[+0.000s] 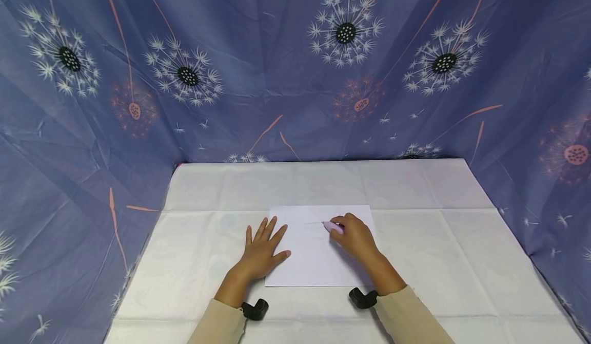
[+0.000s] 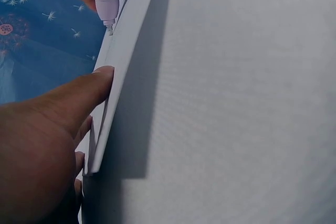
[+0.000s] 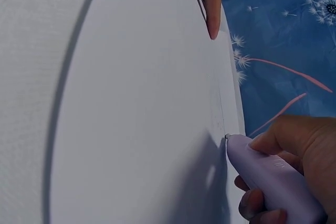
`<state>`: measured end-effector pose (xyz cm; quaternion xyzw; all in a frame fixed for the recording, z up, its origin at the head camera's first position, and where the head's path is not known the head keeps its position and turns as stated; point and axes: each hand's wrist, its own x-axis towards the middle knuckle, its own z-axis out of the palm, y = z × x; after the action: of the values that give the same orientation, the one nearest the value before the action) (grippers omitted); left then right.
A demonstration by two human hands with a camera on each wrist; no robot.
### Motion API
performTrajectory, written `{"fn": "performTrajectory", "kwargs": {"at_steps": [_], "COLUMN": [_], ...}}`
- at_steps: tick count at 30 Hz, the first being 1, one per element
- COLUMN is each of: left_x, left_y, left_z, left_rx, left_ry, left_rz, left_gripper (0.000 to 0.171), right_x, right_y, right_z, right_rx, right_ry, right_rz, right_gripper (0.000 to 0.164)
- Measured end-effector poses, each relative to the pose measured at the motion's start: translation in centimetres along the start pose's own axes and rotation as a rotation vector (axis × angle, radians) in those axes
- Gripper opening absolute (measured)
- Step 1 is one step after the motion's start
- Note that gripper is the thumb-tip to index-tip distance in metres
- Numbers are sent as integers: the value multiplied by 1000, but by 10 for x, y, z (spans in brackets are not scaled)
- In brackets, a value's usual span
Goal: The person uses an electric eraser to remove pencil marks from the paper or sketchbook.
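Blue cloth [image 1: 263, 113] fills the upper frame, one white tabletop [image 1: 184, 262] below. One paper sheet [image 1: 314, 262] lies lower centre. Now one left hand [image 1: 258, 255], grip spread wide over its left edge; one right hand [image 1: 358, 237], grip pinching one pen [image 1: 333, 227] just right of centre, at faint marks [image 1: 314, 223].

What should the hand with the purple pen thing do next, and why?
Probably the right hand should slide the purple pen-like tool a little to the right. Its tip meets the end of a faint line, bare paper lies beyond, and the left hand is spread over the paper's left edge, seemingly steadying it.
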<state>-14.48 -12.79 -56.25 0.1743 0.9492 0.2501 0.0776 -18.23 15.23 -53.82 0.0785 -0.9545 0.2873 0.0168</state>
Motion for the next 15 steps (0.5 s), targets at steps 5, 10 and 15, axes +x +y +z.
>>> {"fn": "performTrajectory", "kwargs": {"at_steps": [5, 10, 15], "left_x": [0, 0, 0], "left_y": [0, 0, 0], "left_z": [0, 0, 0], "left_rx": [0, 1, 4], "left_ry": [3, 0, -4], "left_rz": [-1, -3, 0], "left_gripper": [69, 69, 69], "right_x": [0, 1, 1], "right_y": [-3, -3, -3], "right_z": [0, -1, 0], "right_rx": [4, -6, -4], "right_ry": [-12, -10, -14], "right_rz": [2, 12, 7], "right_gripper": [23, 24, 25]}}
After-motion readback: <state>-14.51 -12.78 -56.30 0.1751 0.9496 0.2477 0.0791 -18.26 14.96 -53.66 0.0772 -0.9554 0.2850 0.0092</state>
